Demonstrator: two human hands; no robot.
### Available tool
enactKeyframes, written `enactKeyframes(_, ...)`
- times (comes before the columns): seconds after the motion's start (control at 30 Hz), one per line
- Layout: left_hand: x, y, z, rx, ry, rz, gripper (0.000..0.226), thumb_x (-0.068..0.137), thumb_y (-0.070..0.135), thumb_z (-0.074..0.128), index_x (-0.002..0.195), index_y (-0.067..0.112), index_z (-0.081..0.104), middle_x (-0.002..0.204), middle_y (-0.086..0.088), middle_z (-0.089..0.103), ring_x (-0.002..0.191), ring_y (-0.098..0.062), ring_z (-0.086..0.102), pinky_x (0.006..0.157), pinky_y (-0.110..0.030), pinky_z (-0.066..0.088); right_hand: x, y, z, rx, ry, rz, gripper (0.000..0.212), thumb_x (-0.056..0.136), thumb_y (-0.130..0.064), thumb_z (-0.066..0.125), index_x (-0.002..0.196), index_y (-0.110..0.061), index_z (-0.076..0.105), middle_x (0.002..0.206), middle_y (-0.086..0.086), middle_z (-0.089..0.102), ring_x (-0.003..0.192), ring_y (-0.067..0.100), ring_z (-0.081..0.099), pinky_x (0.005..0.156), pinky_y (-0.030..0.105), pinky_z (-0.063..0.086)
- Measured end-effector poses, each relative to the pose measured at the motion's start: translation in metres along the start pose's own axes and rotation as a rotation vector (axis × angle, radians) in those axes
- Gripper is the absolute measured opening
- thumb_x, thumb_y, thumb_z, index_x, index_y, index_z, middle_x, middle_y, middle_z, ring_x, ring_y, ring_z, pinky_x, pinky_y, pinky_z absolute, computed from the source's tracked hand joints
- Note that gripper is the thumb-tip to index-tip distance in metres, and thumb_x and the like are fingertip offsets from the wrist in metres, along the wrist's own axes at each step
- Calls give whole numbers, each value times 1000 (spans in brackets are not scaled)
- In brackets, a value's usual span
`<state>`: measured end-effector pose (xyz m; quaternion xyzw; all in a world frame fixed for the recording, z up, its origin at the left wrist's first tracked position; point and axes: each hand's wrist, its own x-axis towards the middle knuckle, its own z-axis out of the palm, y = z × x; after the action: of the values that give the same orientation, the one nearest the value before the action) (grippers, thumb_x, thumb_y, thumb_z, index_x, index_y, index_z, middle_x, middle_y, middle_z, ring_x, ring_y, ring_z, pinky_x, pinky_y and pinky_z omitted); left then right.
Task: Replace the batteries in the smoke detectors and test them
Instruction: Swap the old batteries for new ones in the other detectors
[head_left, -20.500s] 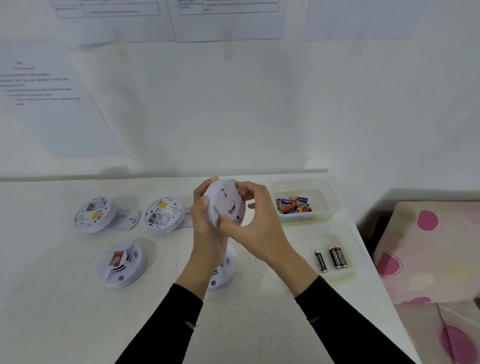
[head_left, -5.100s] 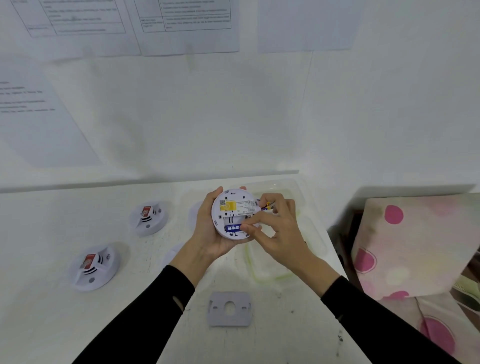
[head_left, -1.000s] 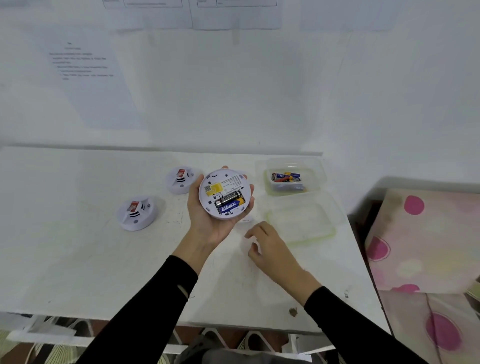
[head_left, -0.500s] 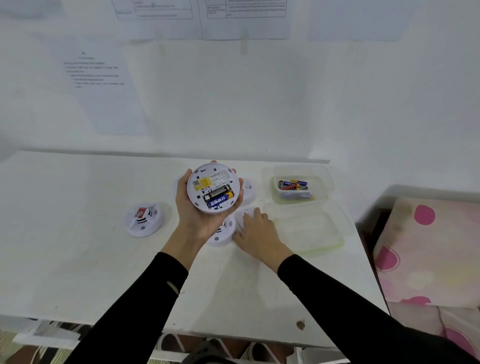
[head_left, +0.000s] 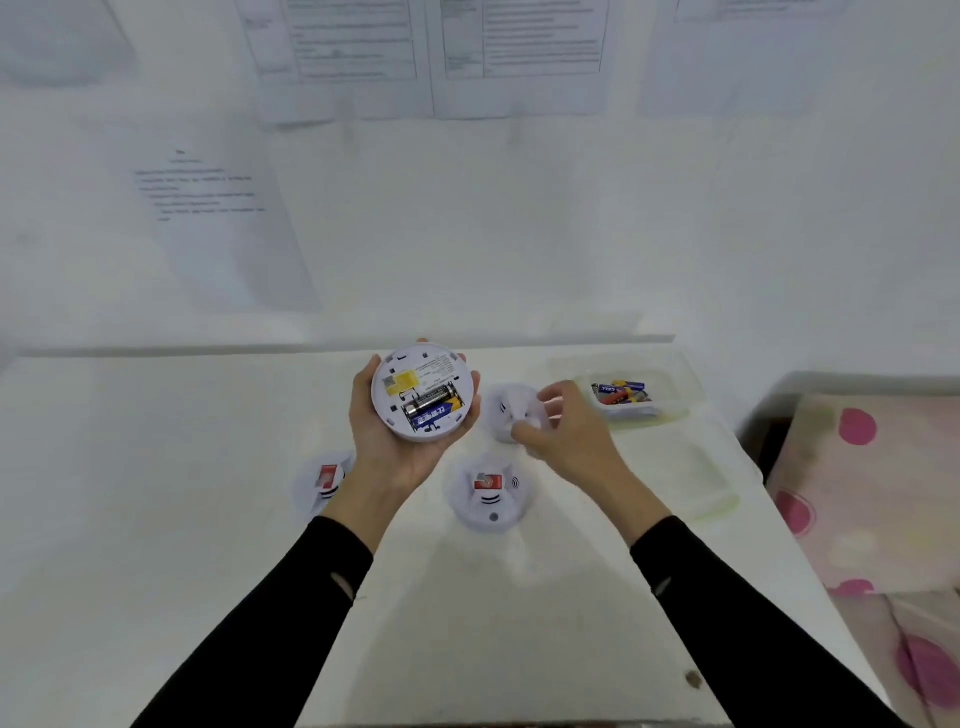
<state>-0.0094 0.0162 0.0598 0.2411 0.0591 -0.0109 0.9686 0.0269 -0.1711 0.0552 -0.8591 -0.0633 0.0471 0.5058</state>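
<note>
My left hand (head_left: 387, 457) holds a round white smoke detector (head_left: 422, 384) back side up above the table. Its open compartment shows two batteries (head_left: 434, 408), one black and gold, one blue. My right hand (head_left: 569, 434) hovers just right of it with fingers curled, pinching a small white piece that looks like the mounting plate (head_left: 524, 418); it is blurred. Behind that hand a second detector (head_left: 504, 405) lies on the table. Two more detectors with red tags lie nearer me, one in the middle (head_left: 491, 493) and one (head_left: 322, 480) partly hidden by my left wrist.
A clear tray (head_left: 678, 410) with several loose batteries stands at the back right of the white table (head_left: 156, 493). A second clear tray (head_left: 701, 483) lies in front of it. Pink-dotted fabric (head_left: 872, 493) lies beyond the table's right edge. Papers hang on the wall.
My right hand has risen from the table with the white piece and moved right and back. The left hand keeps the detector in the same pose.
</note>
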Motion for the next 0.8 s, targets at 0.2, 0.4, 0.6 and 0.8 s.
enactKeyframes(0.2, 8, 49, -3, 94, -13, -16, 47, 93, 53, 39, 116, 20, 64, 111, -12, 69, 97, -33, 65, 79, -47, 57, -14, -87, 23, 200, 72, -277, 49, 73, -20, 79, 112, -27, 49, 110, -13, 60, 93, 1, 61, 71, 8, 48)
enactKeyframes(0.4, 11, 88, -13, 83, 2, 41, 47, 86, 48, 53, 121, 19, 64, 130, -13, 61, 117, -34, 57, 100, -50, 45, -16, -126, 82, 151, 94, -427, 64, 69, -22, 83, 117, -31, 42, 112, -8, 57, 102, 7, 57, 79, 9, 47)
enactKeyframes(0.6, 9, 119, -21, 113, -38, 33, 45, 93, 52, 47, 128, 27, 59, 126, -14, 63, 108, -32, 64, 85, -42, 56, -3, -140, 132, 81, 144, -482, 63, 71, -26, 81, 119, -34, 41, 117, -14, 54, 112, 9, 52, 80, 22, 51)
enactKeyframes(0.8, 6, 139, -29, 219, -83, 20, 53, 94, 53, 43, 137, 25, 56, 129, -14, 63, 111, -28, 65, 81, -40, 57, 7, -153, 149, 63, 139, -536, 58, 74, -26, 78, 116, -39, 40, 115, -23, 52, 113, 8, 51, 83, 17, 46)
